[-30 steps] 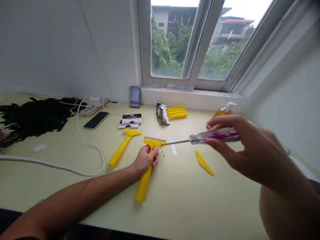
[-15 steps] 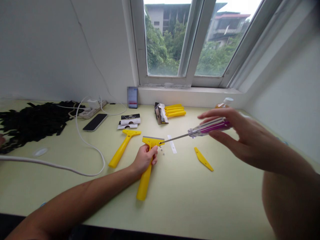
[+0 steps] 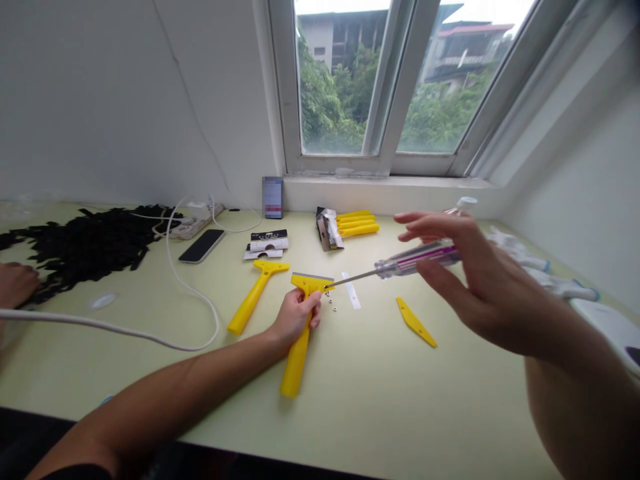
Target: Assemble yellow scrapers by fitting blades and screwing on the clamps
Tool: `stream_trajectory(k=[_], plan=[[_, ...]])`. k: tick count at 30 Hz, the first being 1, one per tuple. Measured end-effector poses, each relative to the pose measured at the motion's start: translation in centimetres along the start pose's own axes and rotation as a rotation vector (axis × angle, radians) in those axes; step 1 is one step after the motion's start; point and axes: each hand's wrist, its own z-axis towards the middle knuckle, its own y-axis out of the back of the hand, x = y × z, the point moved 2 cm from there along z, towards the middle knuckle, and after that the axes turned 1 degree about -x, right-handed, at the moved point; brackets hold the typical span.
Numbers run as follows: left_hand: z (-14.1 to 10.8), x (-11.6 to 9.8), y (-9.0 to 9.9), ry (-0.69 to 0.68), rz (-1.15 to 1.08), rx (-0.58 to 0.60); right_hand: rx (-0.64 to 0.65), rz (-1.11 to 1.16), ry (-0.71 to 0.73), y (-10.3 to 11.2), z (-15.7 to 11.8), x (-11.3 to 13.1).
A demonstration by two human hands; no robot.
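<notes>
Two hands in play here. Left hand (image 3: 295, 319) is wrapped snug around the yellow scraper (image 3: 294, 370), fingers closed just under its head, mid-table. Right hand (image 3: 475, 287) has a looser grip around the screwdriver (image 3: 420, 259), thumb on the clear-and-purple handle, a couple of fingertips lifted, tip down at the right end of the scraper head.

Going left to right on the pale green table (image 3: 360, 393): somebody else's hand (image 3: 17, 283) by a heap of black strips (image 3: 100, 240), power strip (image 3: 193, 225), phone (image 3: 203, 246), second scraper (image 3: 253, 300), cardboard sleeves (image 3: 267, 244), tiny metal bits (image 3: 330, 301), bundle of yellow handles (image 3: 357, 223), white strip (image 3: 351, 291), yellow plate (image 3: 416, 323), then white gloves (image 3: 560, 285). Behind it all there's a window (image 3: 390, 87) with trees outside.
</notes>
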Motion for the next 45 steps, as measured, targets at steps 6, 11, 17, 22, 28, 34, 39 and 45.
stream_trajectory(k=[6,11,17,22,28,34,39,45], plan=[[0.1,0.1,0.1,0.000,-0.003,0.002,-0.040,-0.108,-0.050,0.3,0.0,-1.0],[0.3,0.3,0.2,-0.001,0.003,-0.007,-0.017,-0.106,-0.034,0.2,-0.2,-0.8],[0.1,0.2,0.0,0.005,-0.001,-0.023,0.058,0.023,0.014,0.4,-0.3,0.2],[0.1,0.0,0.0,0.016,-0.038,-0.017,0.008,-0.071,-0.019,0.8,-0.7,0.3],[0.0,-0.2,0.1,0.035,-0.103,-0.026,-0.028,-0.031,-0.073,0.4,-0.7,1.1],[0.0,0.0,0.0,0.022,-0.086,-0.036,-0.064,0.082,0.059,-0.7,-0.1,1.4],[0.0,0.0,0.1,0.030,-0.063,-0.038,-0.114,0.029,-0.008,-0.8,0.3,1.2],[-0.1,-0.3,-0.1,0.040,-0.045,-0.049,-0.028,-0.075,-0.097,0.3,-0.3,0.2]])
